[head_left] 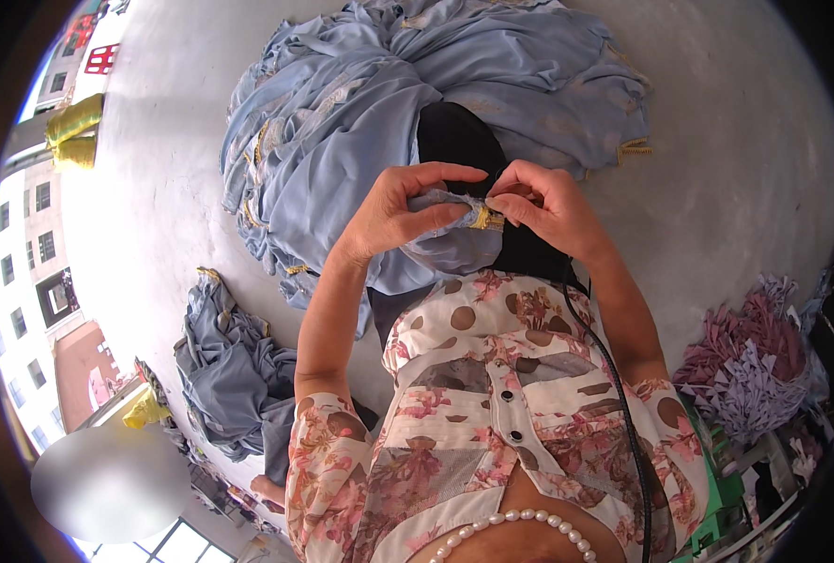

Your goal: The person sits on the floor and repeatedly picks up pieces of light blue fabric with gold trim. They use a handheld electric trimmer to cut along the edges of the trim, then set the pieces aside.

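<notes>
Left hand: thumb and pointer wide apart, thumb on the cloth; the other fingers are hidden, so I can't tell how tight the hold is.
Right hand: thumb and pointer pinched nearly together on the cloth's edge; the other fingers are curled and partly hidden.
Cloth: blue, over the lap between the hands; its underside is hidden.
Trim: yellow, on the cloth by the right thumb, partly covered.
Big heap: blue, far side; its far edge is cut off.
Small heap: blue, near left, partly behind the left arm.
Scraps: pink and pale, near right; too jumbled to tell apart.
Blur: near left, hiding what is there.
</notes>
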The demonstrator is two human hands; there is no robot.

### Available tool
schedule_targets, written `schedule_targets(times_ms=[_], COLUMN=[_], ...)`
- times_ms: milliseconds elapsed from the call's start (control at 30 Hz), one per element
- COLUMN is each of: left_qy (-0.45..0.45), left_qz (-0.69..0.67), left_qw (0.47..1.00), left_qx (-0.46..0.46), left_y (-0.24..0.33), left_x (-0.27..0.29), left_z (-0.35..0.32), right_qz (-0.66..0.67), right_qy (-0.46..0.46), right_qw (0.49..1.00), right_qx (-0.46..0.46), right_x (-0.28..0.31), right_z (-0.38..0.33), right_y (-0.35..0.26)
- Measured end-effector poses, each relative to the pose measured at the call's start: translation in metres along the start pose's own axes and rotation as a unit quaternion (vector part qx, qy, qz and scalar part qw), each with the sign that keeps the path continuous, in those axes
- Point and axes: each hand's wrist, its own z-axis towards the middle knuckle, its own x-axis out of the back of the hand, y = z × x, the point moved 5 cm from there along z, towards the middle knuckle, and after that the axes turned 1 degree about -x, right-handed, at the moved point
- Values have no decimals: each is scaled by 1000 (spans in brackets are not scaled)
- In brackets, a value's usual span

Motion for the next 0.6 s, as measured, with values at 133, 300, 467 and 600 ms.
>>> schedule_targets(times_ms=[133, 300, 467, 600], left_qy=[5, 29, 27, 25], left_qz=[7, 36, 22, 22], left_qw=[1000, 998, 998, 996], left_qx=[-2, -43, -52, -85], left_y=[3, 5, 2, 1], left_x=[1, 5, 6, 2], left_z=[0, -2, -3, 0], right_qz=[-4, 132, 172, 193], right_qy=[37, 76, 8, -128], right_qw=[998, 988, 985, 972], right_qx=[44, 28, -1, -31], right_x=[4, 19, 7, -6], right_z=[1, 1, 2, 10], right_y=[5, 14, 17, 20])
